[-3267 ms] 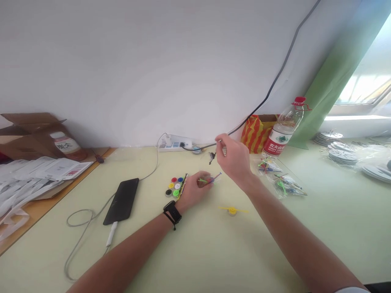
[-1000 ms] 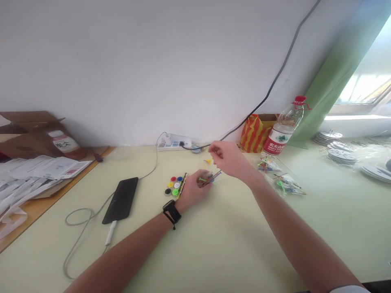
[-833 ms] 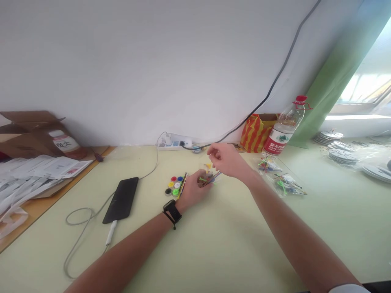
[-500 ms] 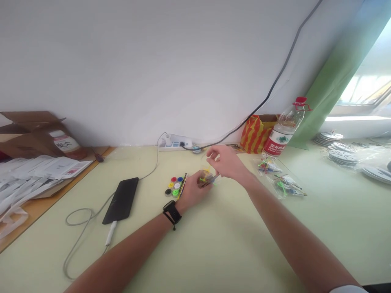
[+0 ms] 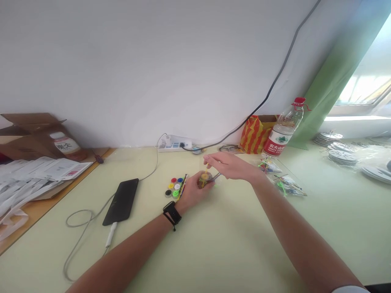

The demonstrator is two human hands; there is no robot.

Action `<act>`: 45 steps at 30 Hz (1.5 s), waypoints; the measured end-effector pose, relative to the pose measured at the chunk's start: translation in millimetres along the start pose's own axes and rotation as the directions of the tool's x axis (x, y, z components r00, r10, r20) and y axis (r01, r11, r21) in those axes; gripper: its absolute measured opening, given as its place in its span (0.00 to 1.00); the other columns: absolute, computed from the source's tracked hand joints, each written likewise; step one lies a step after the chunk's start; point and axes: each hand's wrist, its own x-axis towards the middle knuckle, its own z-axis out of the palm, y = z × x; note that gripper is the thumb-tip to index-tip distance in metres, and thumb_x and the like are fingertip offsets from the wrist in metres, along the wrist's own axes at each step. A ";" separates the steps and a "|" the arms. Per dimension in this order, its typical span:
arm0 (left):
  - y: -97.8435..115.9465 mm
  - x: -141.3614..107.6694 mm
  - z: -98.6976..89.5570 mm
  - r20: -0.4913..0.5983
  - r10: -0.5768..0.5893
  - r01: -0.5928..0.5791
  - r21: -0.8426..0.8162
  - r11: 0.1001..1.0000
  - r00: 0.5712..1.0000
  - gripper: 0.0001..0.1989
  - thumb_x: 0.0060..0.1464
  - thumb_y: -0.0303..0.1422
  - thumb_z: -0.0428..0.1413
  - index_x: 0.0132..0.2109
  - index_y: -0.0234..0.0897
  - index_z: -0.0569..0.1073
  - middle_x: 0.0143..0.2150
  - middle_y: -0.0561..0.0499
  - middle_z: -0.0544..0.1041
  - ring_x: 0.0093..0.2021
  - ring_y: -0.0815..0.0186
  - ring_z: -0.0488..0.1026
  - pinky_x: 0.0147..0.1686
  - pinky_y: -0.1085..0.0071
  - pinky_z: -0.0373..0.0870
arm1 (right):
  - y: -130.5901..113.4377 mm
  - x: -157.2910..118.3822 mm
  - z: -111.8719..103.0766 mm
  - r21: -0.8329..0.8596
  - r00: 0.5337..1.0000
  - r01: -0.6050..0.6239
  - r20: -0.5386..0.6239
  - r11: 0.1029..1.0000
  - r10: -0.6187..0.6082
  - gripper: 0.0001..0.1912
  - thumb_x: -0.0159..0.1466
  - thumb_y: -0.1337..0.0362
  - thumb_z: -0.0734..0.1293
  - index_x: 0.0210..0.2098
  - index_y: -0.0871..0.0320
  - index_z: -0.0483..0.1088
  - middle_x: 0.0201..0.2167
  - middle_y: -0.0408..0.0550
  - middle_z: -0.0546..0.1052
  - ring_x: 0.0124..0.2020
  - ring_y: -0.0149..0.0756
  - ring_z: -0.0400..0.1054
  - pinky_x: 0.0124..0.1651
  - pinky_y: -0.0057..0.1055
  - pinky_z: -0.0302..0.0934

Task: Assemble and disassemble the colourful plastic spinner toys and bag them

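My left hand (image 5: 197,191) is curled round a small roundish thing (image 5: 205,177) with yellow on top; its kind is not clear. A thin grey, metallic-looking rod (image 5: 216,176) sticks out beside it, under my right hand (image 5: 227,166). That hand is above and to the right, its thumb and forefinger pinched at the top of a thin yellow strip (image 5: 207,166) that rises from the round thing. Left of my left hand stand small paint pots (image 5: 175,186) with coloured lids, and a thin brush-like stick (image 5: 183,185) lies beside them.
A black phone (image 5: 121,201) on a white cable lies to the left. A power strip (image 5: 174,145) stands against the wall. At the right are a large water bottle (image 5: 279,136), a striped bag (image 5: 255,134), small plastic packets (image 5: 288,185) and stacked discs (image 5: 342,156).
My right hand has come down and turned flatter over the round thing, its fingers closer to the yellow strip. My left hand has stayed in place, with more of the round thing showing.
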 end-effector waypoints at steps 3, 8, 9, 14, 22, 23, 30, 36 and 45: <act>0.1 0.4 0.2 -0.010 0.000 0.000 0.030 1.000 1.000 0.10 0.60 0.40 0.61 0.42 0.38 0.75 0.36 0.53 0.77 0.33 0.67 0.70 0.33 0.72 0.65 | 1.4 1.0 0.6 -0.070 0.999 -0.037 -0.006 0.997 0.036 0.29 0.73 0.41 0.55 0.38 0.56 0.76 0.35 0.48 0.79 0.31 0.36 0.69 0.34 0.31 0.59; 4.6 -0.5 0.0 0.001 -0.010 0.010 -0.013 1.000 1.000 0.10 0.59 0.39 0.62 0.43 0.38 0.76 0.36 0.53 0.76 0.33 0.68 0.69 0.33 0.73 0.65 | 1.1 3.2 0.9 0.009 0.999 0.048 -0.013 0.999 -0.048 0.34 0.74 0.40 0.52 0.40 0.57 0.79 0.40 0.49 0.81 0.31 0.33 0.70 0.37 0.30 0.60; 5.6 -0.7 -0.1 -0.001 -0.016 0.016 -0.014 1.000 1.000 0.10 0.59 0.39 0.62 0.42 0.38 0.75 0.35 0.53 0.76 0.32 0.68 0.68 0.33 0.73 0.65 | 1.4 3.9 1.2 0.017 0.998 0.061 -0.015 0.998 -0.060 0.35 0.74 0.40 0.52 0.40 0.57 0.80 0.40 0.49 0.81 0.31 0.33 0.70 0.37 0.30 0.60; 7.1 -1.1 0.0 -0.002 -0.023 0.023 -0.008 1.000 1.000 0.10 0.58 0.39 0.62 0.41 0.37 0.75 0.33 0.54 0.74 0.31 0.69 0.67 0.32 0.73 0.65 | 3.8 5.7 2.0 0.018 0.995 0.093 -0.046 0.996 -0.092 0.35 0.74 0.40 0.52 0.41 0.57 0.81 0.41 0.49 0.82 0.39 0.37 0.73 0.43 0.31 0.61; 3.1 -0.4 0.5 0.000 -0.006 0.006 0.029 1.000 1.000 0.10 0.59 0.39 0.61 0.44 0.38 0.76 0.37 0.53 0.78 0.34 0.67 0.71 0.34 0.72 0.67 | 6.0 3.6 3.9 -0.185 0.999 -0.041 -0.013 0.982 0.039 0.36 0.74 0.39 0.49 0.43 0.54 0.80 0.42 0.52 0.82 0.47 0.45 0.74 0.50 0.34 0.61; 2.9 -0.5 0.4 -0.001 -0.002 0.002 0.034 0.999 1.000 0.10 0.59 0.39 0.61 0.44 0.39 0.76 0.38 0.52 0.78 0.34 0.67 0.71 0.34 0.72 0.67 | 5.3 3.5 4.1 -0.218 0.998 -0.060 -0.018 0.974 0.057 0.36 0.74 0.39 0.49 0.42 0.55 0.80 0.39 0.53 0.82 0.45 0.46 0.74 0.49 0.34 0.61; 1.2 -0.7 0.9 -0.003 -0.018 0.018 0.046 0.999 1.000 0.13 0.59 0.39 0.62 0.49 0.39 0.77 0.40 0.51 0.80 0.35 0.66 0.74 0.36 0.71 0.69 | -0.4 -0.3 2.0 -0.294 0.990 -0.137 -0.002 0.946 0.143 0.38 0.73 0.36 0.48 0.35 0.56 0.76 0.33 0.53 0.79 0.41 0.46 0.74 0.43 0.33 0.60; -1.0 -1.1 1.6 -0.007 -0.003 0.003 0.026 1.000 1.000 0.14 0.59 0.39 0.62 0.49 0.39 0.77 0.41 0.51 0.81 0.37 0.64 0.76 0.37 0.70 0.71 | 3.7 -3.4 0.1 -0.224 0.981 -0.184 0.024 0.957 0.194 0.36 0.70 0.33 0.51 0.31 0.56 0.73 0.28 0.51 0.76 0.37 0.44 0.73 0.40 0.34 0.61; 0.2 0.0 2.0 -0.011 -0.017 0.017 -0.034 0.999 1.000 0.14 0.57 0.37 0.63 0.50 0.39 0.78 0.47 0.47 0.82 0.43 0.60 0.79 0.45 0.66 0.76 | 8.8 -2.7 -14.0 -0.060 0.966 -0.222 0.124 0.973 0.228 0.35 0.69 0.33 0.55 0.36 0.57 0.76 0.22 0.48 0.74 0.28 0.40 0.73 0.30 0.32 0.61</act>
